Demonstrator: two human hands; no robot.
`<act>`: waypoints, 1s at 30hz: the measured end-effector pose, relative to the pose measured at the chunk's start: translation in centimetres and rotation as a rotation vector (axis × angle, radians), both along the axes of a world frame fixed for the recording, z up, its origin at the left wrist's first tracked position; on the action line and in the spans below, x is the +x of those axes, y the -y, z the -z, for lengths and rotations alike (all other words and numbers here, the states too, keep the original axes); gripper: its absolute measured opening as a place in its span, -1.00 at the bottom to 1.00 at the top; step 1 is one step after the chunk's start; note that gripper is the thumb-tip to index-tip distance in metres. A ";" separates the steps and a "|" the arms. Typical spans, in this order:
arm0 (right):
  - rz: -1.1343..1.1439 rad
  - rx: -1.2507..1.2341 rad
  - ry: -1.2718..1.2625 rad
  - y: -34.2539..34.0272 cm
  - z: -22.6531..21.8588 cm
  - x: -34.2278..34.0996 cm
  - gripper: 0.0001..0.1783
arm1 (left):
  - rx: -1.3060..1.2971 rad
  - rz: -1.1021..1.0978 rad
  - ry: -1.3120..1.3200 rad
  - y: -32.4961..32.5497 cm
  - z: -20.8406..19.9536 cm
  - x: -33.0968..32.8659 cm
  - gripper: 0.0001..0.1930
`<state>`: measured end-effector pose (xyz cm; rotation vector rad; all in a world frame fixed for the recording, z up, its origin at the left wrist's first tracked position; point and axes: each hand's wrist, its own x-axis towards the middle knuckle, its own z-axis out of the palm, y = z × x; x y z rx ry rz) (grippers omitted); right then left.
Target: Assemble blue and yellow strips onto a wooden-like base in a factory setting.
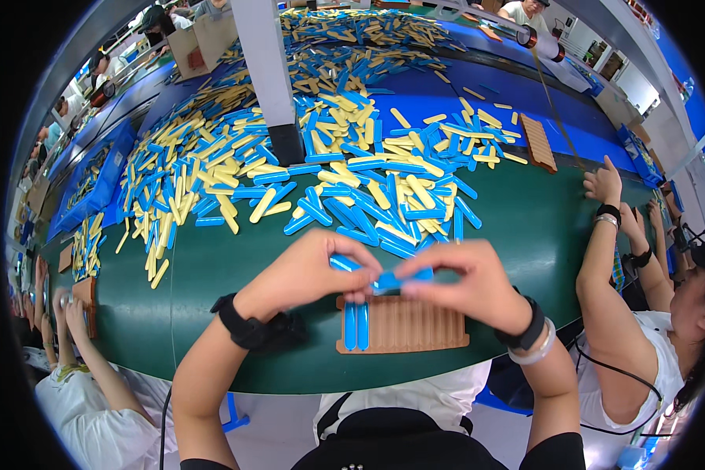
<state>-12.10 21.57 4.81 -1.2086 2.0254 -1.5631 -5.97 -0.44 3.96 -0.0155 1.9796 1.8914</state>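
My left hand (315,268) is closed on a slim, round-ended blue strip (342,263), which shows between its thumb and fingers. Opposite it, my right hand (471,283) pinches another blue strip (390,280), whose left end meets the left fingertips. Motion blurs the fingers. Both hands are above a brown grooved tray (415,325) on the green table. Two blue strips (356,327) lie side by side in the tray's leftmost grooves; the grooves to their right show bare brown. Just beyond my hands spreads a pile of loose blue and yellow strips (360,207).
A grey post (265,70) rises through the pile. Another brown tray (538,143) lies at the right, and a blue bin (98,176) stands at the left. A co-worker's arm (599,227) reaches over the table at right; another person's arm (94,348) is at left.
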 end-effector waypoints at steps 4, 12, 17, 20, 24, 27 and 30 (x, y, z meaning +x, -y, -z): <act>0.019 0.079 -0.432 -1.1 1.6 3.2 -0.76 | -0.036 -0.040 0.076 -0.3 -0.8 3.0 -0.83; -0.098 0.433 -0.491 -1.6 4.5 7.4 -0.41 | 0.287 -0.372 0.070 -1.7 0.5 9.4 -0.69; -0.016 0.519 -0.588 -1.3 4.5 7.7 -0.42 | 0.359 -0.453 0.026 -3.5 1.7 10.7 -0.77; 0.007 0.511 -0.656 -1.0 4.1 6.7 -0.48 | 0.443 -0.404 0.029 -4.1 2.5 10.7 -0.84; 0.091 0.243 -0.141 -0.9 3.1 5.8 -0.64 | 0.519 -0.414 0.033 -4.7 2.8 10.9 -0.85; -0.054 0.045 0.738 -0.6 2.1 5.7 -0.68 | 0.525 -0.361 0.045 -5.4 2.6 10.9 -0.86; -0.069 0.027 0.887 0.1 1.3 5.1 -0.72 | 0.558 -0.298 0.043 -6.4 3.1 11.0 -0.88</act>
